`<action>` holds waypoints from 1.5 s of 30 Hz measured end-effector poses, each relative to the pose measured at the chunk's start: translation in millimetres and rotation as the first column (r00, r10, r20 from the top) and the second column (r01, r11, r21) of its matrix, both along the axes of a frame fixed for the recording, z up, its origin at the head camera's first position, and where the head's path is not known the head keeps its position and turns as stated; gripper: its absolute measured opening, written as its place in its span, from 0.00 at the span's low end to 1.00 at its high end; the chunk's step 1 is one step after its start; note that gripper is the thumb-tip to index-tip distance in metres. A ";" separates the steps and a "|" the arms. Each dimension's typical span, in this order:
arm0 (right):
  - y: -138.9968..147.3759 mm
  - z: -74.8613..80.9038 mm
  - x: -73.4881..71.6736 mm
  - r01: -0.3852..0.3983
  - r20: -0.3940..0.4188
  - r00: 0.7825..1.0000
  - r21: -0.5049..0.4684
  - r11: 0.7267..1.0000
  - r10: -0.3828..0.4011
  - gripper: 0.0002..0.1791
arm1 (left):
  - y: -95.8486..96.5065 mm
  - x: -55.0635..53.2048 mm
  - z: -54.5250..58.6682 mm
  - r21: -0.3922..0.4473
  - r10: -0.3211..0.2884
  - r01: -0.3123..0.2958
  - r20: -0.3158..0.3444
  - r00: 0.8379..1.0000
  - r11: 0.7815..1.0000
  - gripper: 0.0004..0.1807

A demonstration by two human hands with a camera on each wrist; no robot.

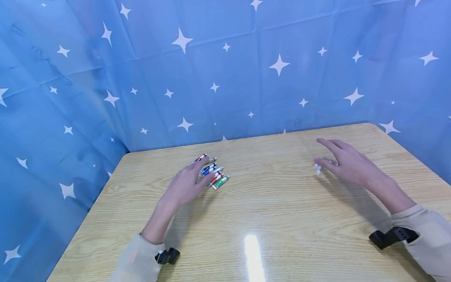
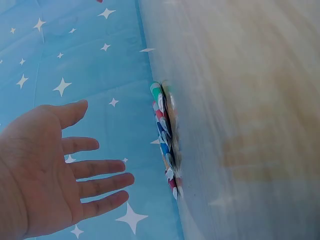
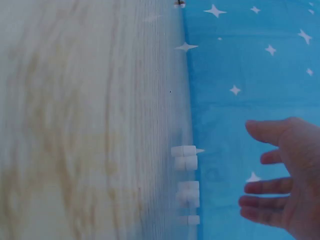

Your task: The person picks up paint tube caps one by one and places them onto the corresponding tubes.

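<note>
Several small paint tubes lie in a loose pile on the left of the table, a green tube nearest the front. My left hand hovers by the pile and hides part of it; the left wrist view shows its fingers straight and apart, holding nothing. To the right are several small white cylindrical pieces, standing or lying close together. Above and beside them is my right hand, fingers extended, nothing in its grasp. In the head view it covers some of the white pieces.
The wood-grain table has a bright light reflection near its front. A blue curtain with white stars hangs behind and along the sides. Each sleeve carries a black wrist camera.
</note>
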State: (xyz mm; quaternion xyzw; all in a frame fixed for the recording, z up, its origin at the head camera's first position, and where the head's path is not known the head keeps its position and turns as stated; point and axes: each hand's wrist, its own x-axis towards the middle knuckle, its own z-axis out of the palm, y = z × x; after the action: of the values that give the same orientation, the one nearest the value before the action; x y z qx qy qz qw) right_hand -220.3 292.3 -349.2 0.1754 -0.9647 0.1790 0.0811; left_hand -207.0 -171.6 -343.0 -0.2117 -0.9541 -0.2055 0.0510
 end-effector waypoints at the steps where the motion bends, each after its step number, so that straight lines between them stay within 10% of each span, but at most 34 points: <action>1: 0.0 -0.6 -0.3 -0.005 -0.003 1.000 -0.003 1.000 0.005 0.39 | 1.1 -0.3 0.7 0.002 -0.001 0.001 0.008 1.000 1.000 0.35; 45: 5.1 -12.5 -8.9 -0.212 0.081 0.973 -0.074 0.974 0.218 0.10 | 26.6 -27.7 -10.4 0.127 -0.164 0.143 0.176 0.971 0.982 0.14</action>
State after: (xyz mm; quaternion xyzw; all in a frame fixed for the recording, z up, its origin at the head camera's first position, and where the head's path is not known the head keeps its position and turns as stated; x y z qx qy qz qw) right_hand -229.2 297.5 -361.7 0.2678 -0.9363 0.2258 0.0241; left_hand -234.7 -145.1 -353.4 -0.2615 -0.9222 -0.2817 -0.0422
